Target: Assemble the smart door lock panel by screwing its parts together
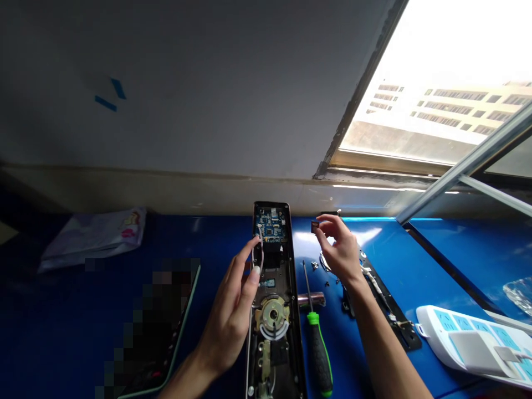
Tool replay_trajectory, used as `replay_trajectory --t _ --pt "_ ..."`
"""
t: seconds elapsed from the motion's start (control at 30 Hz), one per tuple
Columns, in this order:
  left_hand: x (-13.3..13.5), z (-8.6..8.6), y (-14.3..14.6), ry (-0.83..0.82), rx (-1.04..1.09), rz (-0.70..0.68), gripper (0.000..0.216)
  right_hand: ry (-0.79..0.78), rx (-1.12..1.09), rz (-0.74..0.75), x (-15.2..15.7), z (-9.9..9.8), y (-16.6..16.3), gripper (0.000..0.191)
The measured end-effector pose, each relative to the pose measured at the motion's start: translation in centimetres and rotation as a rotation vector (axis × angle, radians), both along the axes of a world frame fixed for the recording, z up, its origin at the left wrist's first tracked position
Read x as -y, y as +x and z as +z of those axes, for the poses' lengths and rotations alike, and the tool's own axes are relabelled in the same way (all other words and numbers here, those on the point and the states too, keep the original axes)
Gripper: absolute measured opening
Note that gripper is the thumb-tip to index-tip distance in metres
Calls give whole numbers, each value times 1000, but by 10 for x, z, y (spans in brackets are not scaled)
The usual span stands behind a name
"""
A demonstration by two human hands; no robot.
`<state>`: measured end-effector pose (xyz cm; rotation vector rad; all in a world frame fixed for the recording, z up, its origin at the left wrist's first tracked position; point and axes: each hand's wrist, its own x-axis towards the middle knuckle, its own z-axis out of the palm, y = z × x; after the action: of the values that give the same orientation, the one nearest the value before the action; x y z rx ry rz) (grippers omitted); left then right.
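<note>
A long black open housing (293, 310), which looks like a door lock panel, lies lengthwise before me. At its far end sits a blue circuit board (272, 221), and lower down is a round metal mechanism (273, 316). My left hand (233, 305) rests at the housing's left edge with fingers apart. Its index fingertip and thumb touch near a thin white cable (262, 252); whether they grip it is unclear. To the right of the board, my right hand (338, 244) pinches a small dark square part (315, 226) above the table.
Right of the housing lie a green-and-black screwdriver (319, 352), a shiny cylinder (318, 299) and several small screws (315, 266). Farther right are a black plate (399, 327) with cables and a white power strip (432, 318). A dark tablet-like object (166, 327) and plastic bag (95, 235) lie left.
</note>
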<state>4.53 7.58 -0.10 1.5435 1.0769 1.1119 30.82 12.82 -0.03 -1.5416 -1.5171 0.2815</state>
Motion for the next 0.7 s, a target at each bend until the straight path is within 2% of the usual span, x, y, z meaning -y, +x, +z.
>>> replay_trajectory --t 0.13,0.3,0.4,0.7 --pt "-1 -1 -1 13 -6 4 52 115 -102 143 11 27 -23 22" --pt "-3 -3 -1 6 -15 -9 55 144 -36 410 25 49 -54 9" --pt "-3 -3 -1 27 -28 -4 55 164 39 503 28 49 -62 8" --pt "0 -1 1 74 -50 -12 51 296 145 539 22 37 -61 14"
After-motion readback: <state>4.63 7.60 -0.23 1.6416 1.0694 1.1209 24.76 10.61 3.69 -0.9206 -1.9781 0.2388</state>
